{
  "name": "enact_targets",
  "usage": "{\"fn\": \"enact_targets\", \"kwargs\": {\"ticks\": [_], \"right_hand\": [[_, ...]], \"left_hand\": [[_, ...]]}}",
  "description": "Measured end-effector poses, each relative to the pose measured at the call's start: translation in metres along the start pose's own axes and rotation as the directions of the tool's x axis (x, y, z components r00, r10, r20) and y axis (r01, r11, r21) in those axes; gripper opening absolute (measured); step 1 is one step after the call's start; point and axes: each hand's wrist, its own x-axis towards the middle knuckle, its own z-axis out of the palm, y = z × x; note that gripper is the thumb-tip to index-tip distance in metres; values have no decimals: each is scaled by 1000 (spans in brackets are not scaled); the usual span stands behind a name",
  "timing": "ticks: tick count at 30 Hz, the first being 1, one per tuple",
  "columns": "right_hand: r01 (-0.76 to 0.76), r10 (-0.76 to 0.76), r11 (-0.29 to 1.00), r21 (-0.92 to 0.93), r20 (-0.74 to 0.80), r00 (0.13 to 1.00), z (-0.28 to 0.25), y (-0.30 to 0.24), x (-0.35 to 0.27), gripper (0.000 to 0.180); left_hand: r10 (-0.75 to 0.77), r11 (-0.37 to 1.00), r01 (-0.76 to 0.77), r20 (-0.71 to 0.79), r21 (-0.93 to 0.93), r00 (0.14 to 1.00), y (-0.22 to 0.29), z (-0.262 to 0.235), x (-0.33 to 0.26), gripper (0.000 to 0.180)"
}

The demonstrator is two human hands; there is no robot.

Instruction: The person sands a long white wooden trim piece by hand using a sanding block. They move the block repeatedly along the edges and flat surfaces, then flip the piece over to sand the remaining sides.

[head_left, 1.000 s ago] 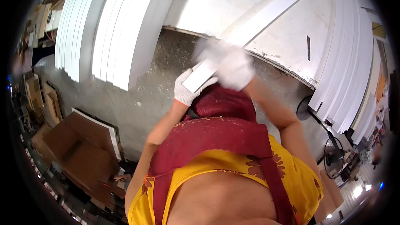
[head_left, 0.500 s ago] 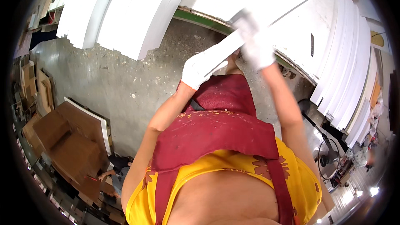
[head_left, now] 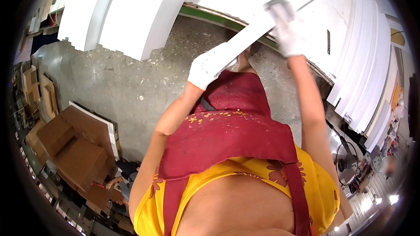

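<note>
A long white board (head_left: 246, 40) slants up and away to the right, its far end over the white worktable (head_left: 313, 39). My left hand (head_left: 204, 67), in a white glove, is closed round the board's near end. My right hand (head_left: 289, 32), also gloved and smeared by motion, grips a small grey block (head_left: 279, 5) that looks like a sanding block. The block lies against the board's upper face, partway along it. The fingers of the right hand are partly blurred.
White panels are stacked at the upper left (head_left: 127, 13), and more long white boards (head_left: 361, 61) lie on the right. Brown cardboard boxes (head_left: 81, 157) stand on the grey floor at lower left, near another person's arm (head_left: 114, 181). A black round fan (head_left: 345, 161) is at the right.
My right hand has slid with the grey block along the board, away from my left hand toward the far end. The left hand keeps its hold, nearly still.
</note>
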Motion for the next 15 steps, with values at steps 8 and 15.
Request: {"fn": "enact_targets", "kwargs": {"ticks": [8, 15], "right_hand": [[-357, 358, 933, 41, -186, 915, 11, 61, -6, 44], [324, -309, 774, 543, -123, 943, -87, -120, -30, 29]], "left_hand": [[-186, 915, 146, 70, 377, 980, 55, 15, 9, 45], [-201, 956, 153, 179, 250, 963, 43, 26, 12, 38]]}}
